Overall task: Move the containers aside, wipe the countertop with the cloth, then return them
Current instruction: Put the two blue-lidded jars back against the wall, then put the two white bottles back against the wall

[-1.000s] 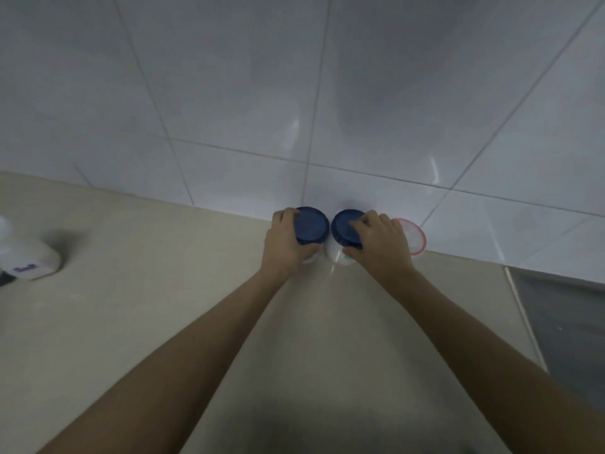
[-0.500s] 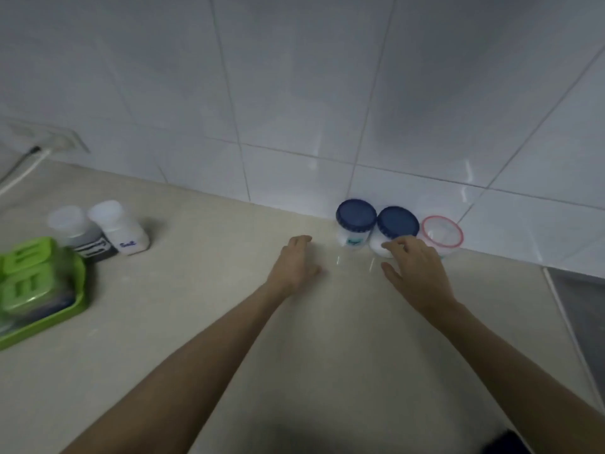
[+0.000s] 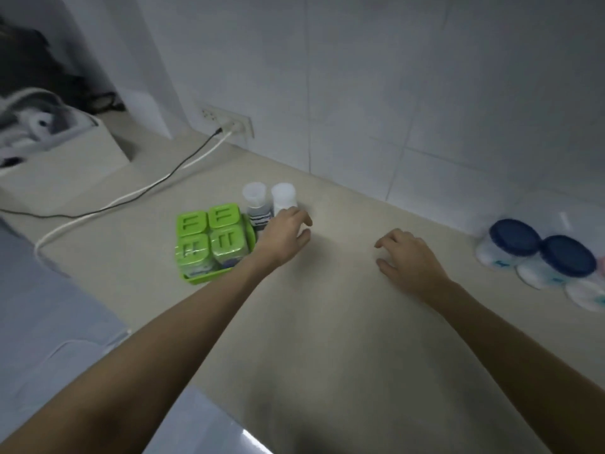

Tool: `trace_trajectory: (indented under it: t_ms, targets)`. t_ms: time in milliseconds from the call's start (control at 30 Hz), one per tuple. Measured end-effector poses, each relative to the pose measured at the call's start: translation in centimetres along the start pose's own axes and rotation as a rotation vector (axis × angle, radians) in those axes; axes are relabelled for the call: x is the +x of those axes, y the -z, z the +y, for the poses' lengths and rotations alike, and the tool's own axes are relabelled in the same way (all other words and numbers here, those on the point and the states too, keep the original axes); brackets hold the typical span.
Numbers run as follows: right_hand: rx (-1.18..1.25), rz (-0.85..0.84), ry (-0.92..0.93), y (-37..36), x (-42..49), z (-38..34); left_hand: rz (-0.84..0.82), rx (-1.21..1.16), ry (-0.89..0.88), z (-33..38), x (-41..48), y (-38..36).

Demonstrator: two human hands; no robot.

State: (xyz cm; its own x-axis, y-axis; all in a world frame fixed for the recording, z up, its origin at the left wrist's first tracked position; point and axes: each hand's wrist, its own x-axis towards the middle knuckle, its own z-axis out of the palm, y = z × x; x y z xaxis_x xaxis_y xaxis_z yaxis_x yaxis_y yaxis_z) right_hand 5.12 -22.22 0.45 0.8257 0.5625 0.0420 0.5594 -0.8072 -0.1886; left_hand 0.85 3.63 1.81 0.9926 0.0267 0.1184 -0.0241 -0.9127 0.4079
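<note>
Two white jars with blue lids (image 3: 514,237) (image 3: 568,256) stand against the tiled wall at the far right, with a third white container (image 3: 589,294) beside them at the frame edge. A green tray (image 3: 252,235) holding several green-lidded boxes (image 3: 209,237) sits left of centre. Two small white-capped bottles (image 3: 254,199) (image 3: 283,196) stand just behind it. My left hand (image 3: 284,235) is open, fingers spread, right next to the bottles, partly covering them. My right hand (image 3: 409,260) hovers open over bare beige countertop (image 3: 327,322). No cloth is in sight.
A black cable and a white cable (image 3: 108,204) run across the counter from a wall socket (image 3: 229,121). A white box (image 3: 65,158) with grey and white items stands at far left. The counter's front edge runs diagonally at lower left.
Both hands let go of the blue-lidded jars and moved left. My view swung left, so the jars now sit at the right edge and the green tray is central.
</note>
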Motion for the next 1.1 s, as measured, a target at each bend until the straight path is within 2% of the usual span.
trace_trajectory:
  t_ms: [233,367,433,533,633,767,900,1000,1100]
  targets:
    - [0.107,0.054,0.104,-2.3,9.9,-10.4,0.152,0.018,0.032,-9.5,2.3,3.3]
    - [0.12,0.143,0.116,-2.6,15.7,-13.2,0.077,-0.037,0.147,-12.4,4.3,3.6]
    - [0.132,0.073,0.116,-2.9,18.2,-13.7,0.014,-0.058,0.153,-13.4,5.1,3.3]
    - [0.332,-0.155,0.122,-3.7,21.1,-13.2,-0.035,-0.087,0.137,-14.7,6.3,2.9]
    - [0.439,-0.111,0.12,-4.5,21.5,-12.0,-0.055,-0.058,0.064,-15.3,7.4,3.1]
    - [0.492,-0.034,0.06,-3.7,19.7,-8.8,-0.204,0.002,-0.101,-13.4,9.6,3.8]
    - [0.429,0.079,-0.071,-0.5,16.4,-2.0,-0.28,-0.044,-0.278,-8.1,12.3,2.2]
    - [0.353,0.082,-0.218,2.3,13.3,4.5,-0.298,-0.084,-0.41,-2.4,14.4,-0.4]
    - [0.26,0.085,-0.351,3.5,10.3,9.7,-0.298,-0.138,-0.464,3.3,15.6,-3.3]
